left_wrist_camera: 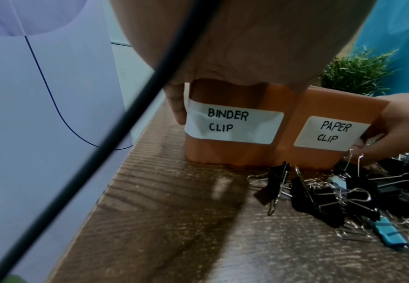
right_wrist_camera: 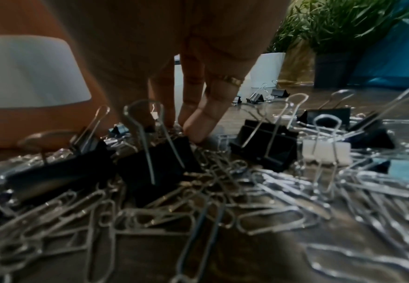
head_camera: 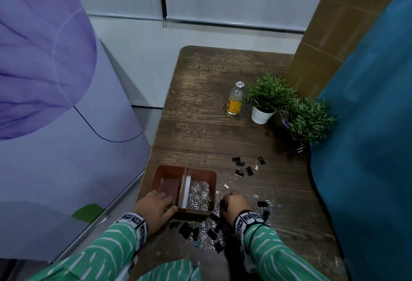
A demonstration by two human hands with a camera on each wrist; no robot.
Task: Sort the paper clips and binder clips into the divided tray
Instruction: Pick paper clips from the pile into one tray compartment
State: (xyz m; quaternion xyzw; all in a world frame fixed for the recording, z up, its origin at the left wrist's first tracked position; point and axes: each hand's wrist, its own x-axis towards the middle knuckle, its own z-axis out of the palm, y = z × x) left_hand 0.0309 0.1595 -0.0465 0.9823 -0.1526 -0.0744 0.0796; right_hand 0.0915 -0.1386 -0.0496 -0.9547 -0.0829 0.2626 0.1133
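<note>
An orange divided tray [head_camera: 189, 168] stands near the table's front left; its labels read BINDER CLIP [left_wrist_camera: 232, 122] and PAPER CLIP [left_wrist_camera: 329, 134]. The left compartment is empty and silver paper clips [head_camera: 199, 193] fill the right one. My left hand [head_camera: 156, 208] grips the tray's near left corner, thumb [left_wrist_camera: 177, 107] on the outer wall. Right of the tray, my right hand [head_camera: 234, 202] reaches down into a mixed pile [head_camera: 207, 234], its fingertips [right_wrist_camera: 193, 132] pinching silver paper clips beside a black binder clip [right_wrist_camera: 155, 162].
More black binder clips [head_camera: 240, 167] lie scattered farther back. A bottle [head_camera: 235, 99] and two potted plants [head_camera: 265, 97] stand behind them. A blue cloth [head_camera: 367, 124] borders the right side, a purple appliance [head_camera: 55, 102] the left. The table edge runs just left of the tray.
</note>
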